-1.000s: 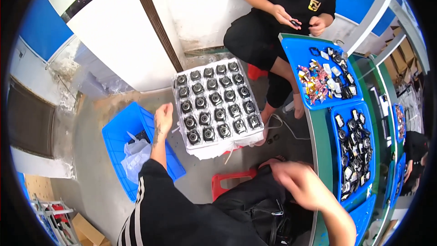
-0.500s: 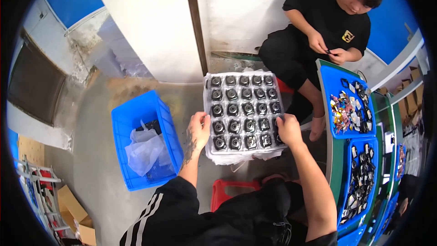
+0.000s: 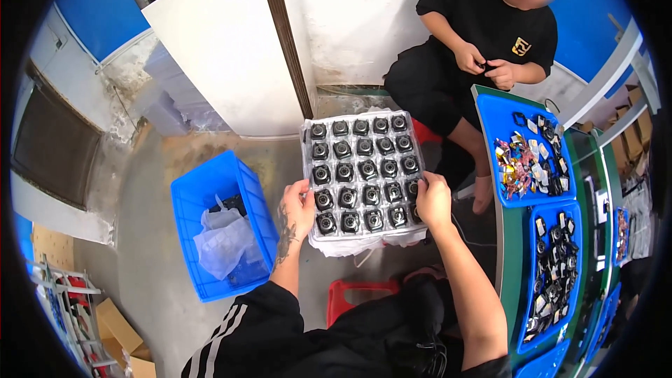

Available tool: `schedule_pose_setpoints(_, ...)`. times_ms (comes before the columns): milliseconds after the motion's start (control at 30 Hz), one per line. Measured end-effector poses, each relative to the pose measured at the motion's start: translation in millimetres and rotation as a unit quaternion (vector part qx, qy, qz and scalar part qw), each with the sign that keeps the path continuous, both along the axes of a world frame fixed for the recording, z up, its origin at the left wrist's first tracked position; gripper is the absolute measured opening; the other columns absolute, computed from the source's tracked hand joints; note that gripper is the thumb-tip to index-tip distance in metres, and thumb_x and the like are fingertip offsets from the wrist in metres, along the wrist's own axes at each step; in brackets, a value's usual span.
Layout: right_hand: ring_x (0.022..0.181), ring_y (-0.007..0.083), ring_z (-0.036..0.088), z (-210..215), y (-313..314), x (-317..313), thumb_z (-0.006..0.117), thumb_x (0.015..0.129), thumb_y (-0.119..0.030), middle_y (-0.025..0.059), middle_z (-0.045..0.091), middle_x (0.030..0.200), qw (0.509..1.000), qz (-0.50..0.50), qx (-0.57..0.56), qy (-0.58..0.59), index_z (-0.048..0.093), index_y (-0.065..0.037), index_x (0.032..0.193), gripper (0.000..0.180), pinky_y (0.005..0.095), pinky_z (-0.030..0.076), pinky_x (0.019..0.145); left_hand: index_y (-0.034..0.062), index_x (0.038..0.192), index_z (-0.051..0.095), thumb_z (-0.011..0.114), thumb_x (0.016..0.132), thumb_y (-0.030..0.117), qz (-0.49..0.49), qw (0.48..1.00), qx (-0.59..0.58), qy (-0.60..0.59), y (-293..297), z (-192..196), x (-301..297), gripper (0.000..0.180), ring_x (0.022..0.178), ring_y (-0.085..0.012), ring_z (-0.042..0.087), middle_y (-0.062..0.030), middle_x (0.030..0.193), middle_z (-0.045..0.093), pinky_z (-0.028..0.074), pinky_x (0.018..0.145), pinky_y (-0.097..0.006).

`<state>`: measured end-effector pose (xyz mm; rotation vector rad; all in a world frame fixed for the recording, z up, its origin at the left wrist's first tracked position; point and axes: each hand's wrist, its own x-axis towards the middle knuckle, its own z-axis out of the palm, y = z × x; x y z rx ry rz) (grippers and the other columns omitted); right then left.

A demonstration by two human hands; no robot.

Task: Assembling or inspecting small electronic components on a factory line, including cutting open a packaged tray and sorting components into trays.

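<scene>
A clear plastic tray (image 3: 306, 154) lies in front of me, its pockets filled with rows of black squarish parts with round centres, like small camera modules (image 3: 367, 169). My left hand (image 3: 298, 208) grips the tray's left edge near the front corner. On the opposite side, my right hand (image 3: 434, 201) has its fingers closed on the right edge and covers part of the last column. White sheeting (image 3: 343, 246) shows under the tray; what supports it is mostly hidden.
A blue bin (image 3: 185, 238) with crumpled plastic bags stands left. A red stool (image 3: 337, 301) is near me. At right, a green bench (image 3: 504, 238) bears blue trays (image 3: 498, 161) of small parts. Beyond the tray, a seated person (image 3: 483, 35) handles a small dark item beside a white cabinet (image 3: 217, 49).
The view has shifted slightly, so the tray and the seated person appear further left. Both my hands stay on the tray's sides.
</scene>
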<state>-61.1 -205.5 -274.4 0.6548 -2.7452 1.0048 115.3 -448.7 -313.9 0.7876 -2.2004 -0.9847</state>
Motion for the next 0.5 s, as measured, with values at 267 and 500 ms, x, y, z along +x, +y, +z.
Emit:
schedule_pose_setpoints(267,0.088,0.0386,0.064,3,-4,-4,0.068,0.083,-0.011,0.0234,0.065,0.091,0.999,-0.02,0.015,-0.029,0.06,0.002,0.095,0.02,0.0458,0.05,0.077,-0.0032,0.127,0.049,0.077,0.082,0.014,0.027,0.932,0.354,0.079,5,36,-14,0.056,0.065,-0.0077,0.054,-0.0034,0.078,0.059,0.044,0.056,-0.026)
schedule_pose_setpoints(500,0.073,0.0161,0.061,1,-5,-29,0.072,0.084,-0.012,0.007,0.064,0.081,0.968,-0.018,-0.081,-0.235,0.054,0.005,0.108,0.034,0.0317,0.05,0.067,0.0019,0.126,0.053,0.073,0.078,0.005,-0.019,0.983,0.178,0.04,-9,8,-25,0.051,0.055,-0.0082,0.045,0.0013,0.06,0.048,0.039,0.053,-0.027)
